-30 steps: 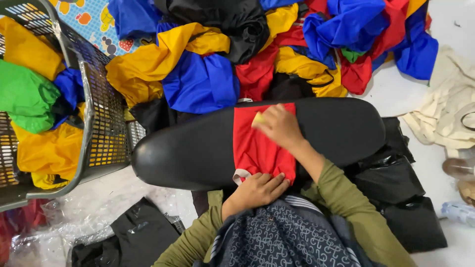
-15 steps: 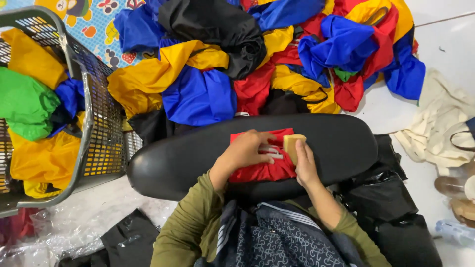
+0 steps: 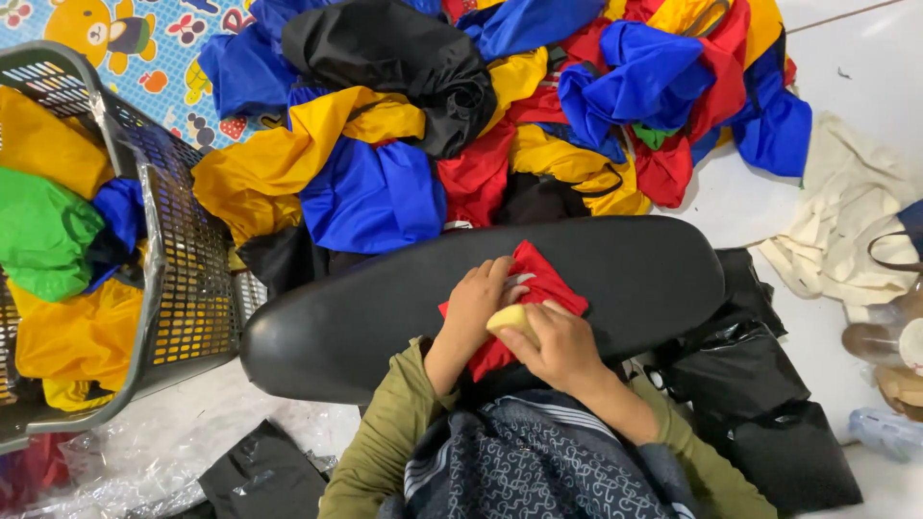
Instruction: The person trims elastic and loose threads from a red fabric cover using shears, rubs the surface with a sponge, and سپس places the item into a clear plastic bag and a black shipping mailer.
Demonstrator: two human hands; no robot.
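A small folded red cloth (image 3: 543,281) lies on the black padded board (image 3: 385,308) across my lap. My left hand (image 3: 476,306) presses down on the cloth's near left part. My right hand (image 3: 558,346) grips a pale yellow block (image 3: 510,319) and rests it on the cloth's near edge, touching my left hand. Both olive sleeves reach in from the bottom.
A heap of yellow, blue, red and black cloths (image 3: 500,106) lies beyond the board. A grey plastic basket (image 3: 183,259) with green and yellow cloths stands at the left. Black plastic bags (image 3: 760,394) lie at the right, cream fabric (image 3: 846,231) farther right.
The red cloth has been folded smaller. My right hand with the yellow block moved from the cloth's far right to its near edge. My left hand came nearer over the cloth.
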